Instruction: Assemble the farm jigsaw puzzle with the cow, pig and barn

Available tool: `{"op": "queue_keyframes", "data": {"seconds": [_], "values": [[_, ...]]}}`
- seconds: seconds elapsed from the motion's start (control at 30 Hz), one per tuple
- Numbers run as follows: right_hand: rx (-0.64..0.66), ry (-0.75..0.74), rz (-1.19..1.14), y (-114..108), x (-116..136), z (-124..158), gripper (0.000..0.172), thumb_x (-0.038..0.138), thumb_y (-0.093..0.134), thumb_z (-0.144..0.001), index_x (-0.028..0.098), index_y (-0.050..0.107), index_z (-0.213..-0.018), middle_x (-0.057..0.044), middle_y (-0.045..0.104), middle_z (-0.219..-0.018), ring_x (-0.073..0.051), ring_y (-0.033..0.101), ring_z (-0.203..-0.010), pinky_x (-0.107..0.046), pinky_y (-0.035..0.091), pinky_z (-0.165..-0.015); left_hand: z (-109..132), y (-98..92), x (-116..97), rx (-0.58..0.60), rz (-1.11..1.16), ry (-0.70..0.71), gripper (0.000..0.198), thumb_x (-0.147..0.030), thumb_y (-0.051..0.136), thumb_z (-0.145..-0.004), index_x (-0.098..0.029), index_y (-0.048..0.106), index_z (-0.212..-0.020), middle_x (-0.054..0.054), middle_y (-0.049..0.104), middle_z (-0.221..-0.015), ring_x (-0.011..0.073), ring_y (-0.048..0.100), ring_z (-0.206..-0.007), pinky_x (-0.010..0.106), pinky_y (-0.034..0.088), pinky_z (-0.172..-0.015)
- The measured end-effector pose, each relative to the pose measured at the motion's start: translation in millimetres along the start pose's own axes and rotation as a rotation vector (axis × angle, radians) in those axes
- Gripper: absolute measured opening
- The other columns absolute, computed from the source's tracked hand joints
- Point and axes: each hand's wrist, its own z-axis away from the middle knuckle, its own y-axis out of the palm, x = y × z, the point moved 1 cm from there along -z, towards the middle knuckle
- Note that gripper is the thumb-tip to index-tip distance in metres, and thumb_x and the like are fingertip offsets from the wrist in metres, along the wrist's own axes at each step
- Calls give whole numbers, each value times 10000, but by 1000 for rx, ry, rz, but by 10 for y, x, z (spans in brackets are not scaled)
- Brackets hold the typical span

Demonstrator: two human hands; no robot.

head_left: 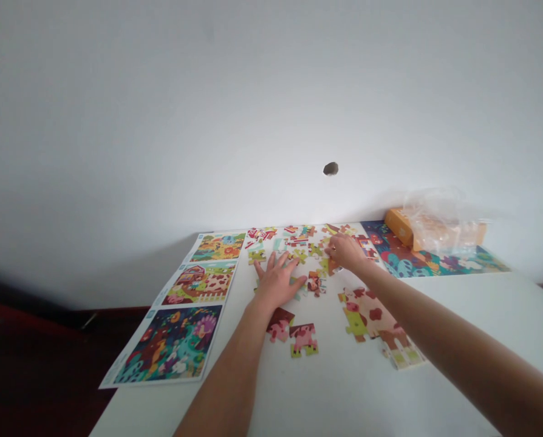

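Note:
My left hand (pixel 277 279) lies flat with fingers spread on the white table (pixel 435 376), resting over a few loose puzzle pieces (pixel 299 243). My right hand (pixel 345 250) reaches into the far scatter of pieces, its fingers curled down onto one; I cannot make out which. A partly joined cluster with a pink pig and brown patches (pixel 372 312) lies under my right forearm. Two joined pig pieces (pixel 294 334) sit near my left wrist.
Three picture cards (pixel 194 285) lie in a column at the table's left edge. A finished dark puzzle (pixel 435 261) lies at the far right with an orange box (pixel 401 226) and a crumpled clear plastic bag (pixel 440 218) on it. A white wall rises behind.

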Motion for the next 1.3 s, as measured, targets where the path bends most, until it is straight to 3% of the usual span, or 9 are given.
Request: {"op": "queue_keyframes", "data": {"seconds": [0.47,0.6,0.7,0.8,0.87,0.93,1.0,1.1,1.3], "values": [[250,103,-32,-100,-122,-509,434,197,781,-626,132,725,-1051,-163,736,-1038,-307,676,-995,-321,499,-798,-14,48,4,-22,-27,-7,519,-584,502,-906,-374,542,-1378,57,387,-1568,416,240,-1467,801,46,-1082],[186,139,-134,-166,-162,-398,445,262,824,-595,145,707,-1007,-110,741,-901,-275,687,-894,-287,486,-699,-14,46,6,-53,3,3,505,-560,561,-889,-346,578,-1347,99,402,-1555,416,253,-1461,799,25,-1082],[40,172,-213,-229,-170,-154,358,297,709,-761,149,647,-1081,-102,728,-961,-240,676,-908,-281,479,-703,-15,1,-32,-118,75,17,455,-495,625,-873,-318,626,-1292,110,463,-1509,409,298,-1440,781,31,-1099],[-63,101,-359,-227,-136,221,314,316,599,-875,189,565,-1160,-73,715,-968,-206,666,-872,-294,487,-709,-15,-71,-129,-255,296,49,397,-396,633,-885,-275,645,-1264,105,590,-1379,347,450,-1346,657,206,-1148],[-77,-113,-711,-193,-74,497,327,333,607,-884,206,528,-1175,-47,703,-877,-196,659,-777,-303,488,-668,-8,-101,-223,-311,559,63,401,-386,630,-889,-234,648,-1260,107,676,-1222,286,593,-1164,496,420,-1056],[2,-260,-937,-163,3,734,381,370,609,-898,225,475,-1224,-22,691,-846,-179,646,-739,-300,488,-659,4,-95,-329,-229,865,46,418,-417,656,-869,-194,668,-1222,94,723,-1022,229,665,-906,363,533,-831],[86,-320,-1006,-177,68,887,455,397,624,-898,233,432,-1277,-6,680,-831,-166,632,-728,-295,483,-668,23,-70,-431,-59,1107,26,380,-419,687,-842,-157,707,-1118,59,708,-811,171,636,-677,283,512,-637],[126,-338,-874,-297,61,958,491,427,628,-896,228,457,-1311,-13,672,-852,-156,605,-719,-286,462,-667,50,-53,-523,91,1290,6,268,-369,711,-822,-128,718,-940,9,626,-593,112,541,-494,235,438,-513],[285,-267,-285,-501,-362,969,636,415,805,-680,252,586,-1255,-73,659,-1070,-235,628,-913,-314,456,-759,27,-155,-466,-88,1631,-213,316,-329,819,-696,-137,639,-871,8,639,-701,164,670,-578,250,513,-520]]}}
